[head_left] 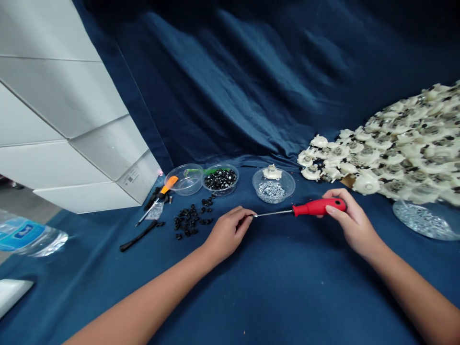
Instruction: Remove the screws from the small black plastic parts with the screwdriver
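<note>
My right hand (348, 220) is closed around the red handle of a screwdriver (312, 207), whose metal shaft points left. At the shaft's tip, my left hand (229, 231) pinches a small dark piece that its fingers mostly cover. A small shiny bit, perhaps a screw, shows where the tip meets my fingertips. Loose black plastic parts (189, 219) lie on the cloth left of my left hand. Beyond the hands stands a clear bowl of small silver screws (272, 190) with a cream plastic part (272, 172) at its far rim.
A clear tub of black parts (220, 179) stands beside an empty clear container (185, 181). An orange-handled screwdriver (168, 185) lies near white boxes (104, 163). Cream assemblies (395, 148) are heaped right, behind a bag of screws (424, 220). A water bottle (32, 237) lies left.
</note>
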### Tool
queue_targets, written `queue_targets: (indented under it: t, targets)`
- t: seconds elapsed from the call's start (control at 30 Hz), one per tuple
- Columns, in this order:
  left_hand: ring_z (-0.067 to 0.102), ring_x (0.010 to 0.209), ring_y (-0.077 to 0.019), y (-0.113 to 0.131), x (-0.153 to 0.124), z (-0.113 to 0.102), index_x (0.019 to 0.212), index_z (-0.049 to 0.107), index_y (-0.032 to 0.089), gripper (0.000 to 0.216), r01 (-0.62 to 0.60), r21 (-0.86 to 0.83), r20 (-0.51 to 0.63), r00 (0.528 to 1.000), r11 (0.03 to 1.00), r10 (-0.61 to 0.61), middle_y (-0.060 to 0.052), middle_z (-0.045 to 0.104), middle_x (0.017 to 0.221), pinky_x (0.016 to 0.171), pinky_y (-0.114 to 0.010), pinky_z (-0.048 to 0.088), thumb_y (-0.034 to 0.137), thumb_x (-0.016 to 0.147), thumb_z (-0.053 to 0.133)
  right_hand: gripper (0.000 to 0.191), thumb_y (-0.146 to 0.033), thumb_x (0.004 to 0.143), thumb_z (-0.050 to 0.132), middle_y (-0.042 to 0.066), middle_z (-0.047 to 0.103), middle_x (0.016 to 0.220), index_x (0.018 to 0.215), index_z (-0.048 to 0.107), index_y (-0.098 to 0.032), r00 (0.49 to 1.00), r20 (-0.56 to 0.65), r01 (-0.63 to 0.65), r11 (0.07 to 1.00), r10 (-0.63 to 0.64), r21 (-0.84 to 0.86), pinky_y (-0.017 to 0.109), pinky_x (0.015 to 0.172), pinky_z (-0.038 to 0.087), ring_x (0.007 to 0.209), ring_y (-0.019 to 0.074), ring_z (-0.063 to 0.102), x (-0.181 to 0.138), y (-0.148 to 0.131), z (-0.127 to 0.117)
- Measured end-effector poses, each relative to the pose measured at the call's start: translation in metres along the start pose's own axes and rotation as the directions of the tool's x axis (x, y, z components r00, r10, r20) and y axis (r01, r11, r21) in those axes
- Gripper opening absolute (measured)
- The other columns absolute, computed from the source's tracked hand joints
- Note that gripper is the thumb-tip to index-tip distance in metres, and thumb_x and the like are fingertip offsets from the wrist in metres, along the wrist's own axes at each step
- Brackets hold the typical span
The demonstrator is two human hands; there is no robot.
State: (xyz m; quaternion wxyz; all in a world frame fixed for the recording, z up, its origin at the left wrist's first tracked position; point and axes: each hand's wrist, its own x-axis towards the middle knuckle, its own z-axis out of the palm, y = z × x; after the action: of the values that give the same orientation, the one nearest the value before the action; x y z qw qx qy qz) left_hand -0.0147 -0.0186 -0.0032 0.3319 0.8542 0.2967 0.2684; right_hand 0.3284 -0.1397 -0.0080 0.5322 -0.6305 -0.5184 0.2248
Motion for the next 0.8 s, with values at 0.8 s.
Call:
queue_targets:
  t: [0.8]
  targets:
    - [0.073,0.094,-0.0226,0.0023,-0.0002,0.0004,0.122,0.075,0.020,0.020,-0.020,-0.008,-0.005,1.000,1.000,0.020,-0.006,0.075,0.106,0.090,-0.036,0.055,0.019,0.113,0.057,0.031,-0.057,0.104,0.064,0.000,0.070,0.065,0.088,0.065,-0.030,0.995,0.054,-0.085,0.996,0.083,0.035,0.039,0.076,0.054,0.068,0.0256,0.067,0.0022,-0.0058,0.0038]
